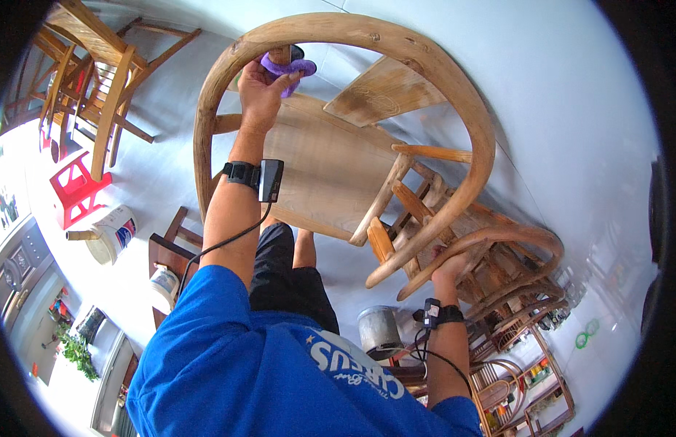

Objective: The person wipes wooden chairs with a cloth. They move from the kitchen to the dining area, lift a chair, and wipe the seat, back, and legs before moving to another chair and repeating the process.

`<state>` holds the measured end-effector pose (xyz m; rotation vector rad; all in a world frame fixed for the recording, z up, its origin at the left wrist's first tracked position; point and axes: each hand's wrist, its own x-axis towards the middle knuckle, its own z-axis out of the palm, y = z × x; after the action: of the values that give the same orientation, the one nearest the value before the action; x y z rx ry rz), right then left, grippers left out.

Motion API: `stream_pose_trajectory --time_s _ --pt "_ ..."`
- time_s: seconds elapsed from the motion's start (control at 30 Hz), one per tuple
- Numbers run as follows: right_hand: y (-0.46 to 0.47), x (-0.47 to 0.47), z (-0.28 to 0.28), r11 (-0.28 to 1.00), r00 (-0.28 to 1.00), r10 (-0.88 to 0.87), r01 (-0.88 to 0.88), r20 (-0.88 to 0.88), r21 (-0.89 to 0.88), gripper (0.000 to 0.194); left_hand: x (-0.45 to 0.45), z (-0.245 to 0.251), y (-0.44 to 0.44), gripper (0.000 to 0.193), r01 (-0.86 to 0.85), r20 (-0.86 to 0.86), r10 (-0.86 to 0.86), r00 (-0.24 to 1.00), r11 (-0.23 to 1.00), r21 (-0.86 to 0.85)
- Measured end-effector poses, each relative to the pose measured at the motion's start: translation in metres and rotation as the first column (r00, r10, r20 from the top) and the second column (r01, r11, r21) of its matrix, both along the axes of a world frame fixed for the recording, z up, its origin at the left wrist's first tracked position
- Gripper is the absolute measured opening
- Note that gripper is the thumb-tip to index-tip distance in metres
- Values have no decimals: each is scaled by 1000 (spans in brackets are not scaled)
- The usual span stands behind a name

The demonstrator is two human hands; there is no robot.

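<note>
A round-backed wooden armchair stands before me, its thick curved rail [338, 24] looping around a pale, smooth seat [316, 164] and a flat back splat [392, 90]. My left hand [260, 101] holds a fuzzy purple cloth [302, 66] wrapped around a short post [279, 54] below the rail's far left part. At the right, my right hand [450, 266] grips the curved rail [507, 235] of a second wooden chair close beside the first. That rail hides some of its fingers. Both wrists carry strapped, cabled devices.
More wooden chairs [122, 82] stand at upper left, near a red plastic stool [78, 183] and a white bucket [109, 235]. A small dark wooden stool [174, 248] and a metal can [379, 328] flank my legs. Further chairs [496, 382] crowd the lower right.
</note>
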<state>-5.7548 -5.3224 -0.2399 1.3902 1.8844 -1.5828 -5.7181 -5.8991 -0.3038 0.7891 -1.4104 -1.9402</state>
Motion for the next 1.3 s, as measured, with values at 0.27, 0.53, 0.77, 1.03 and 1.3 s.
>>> stream_pose_trajectory --time_s 0.27,0.53,0.77,1.03,1.3 --pt "-17 -1 6 995 996 -80 81 -35 51 49 22 -99 5 51 158 569 183 802 854 -496" --pt "2 1 -9 999 996 -22 19 -83 -37 49 42 0 14 42 472 789 220 574 698 -539" --pt "5 0 -17 999 999 -6 5 -41 -33 43 83 127 8 31 915 897 230 377 -239 -324" --pt "-5 -2 -5 1000 1000 -14 14 -16 -1 44 73 46 -20 26 816 883 420 -208 -423 393" --pt "1 0 -14 1000 996 28 -27 -86 11 43 54 -55 -24 23 892 932 296 -208 -333 305"
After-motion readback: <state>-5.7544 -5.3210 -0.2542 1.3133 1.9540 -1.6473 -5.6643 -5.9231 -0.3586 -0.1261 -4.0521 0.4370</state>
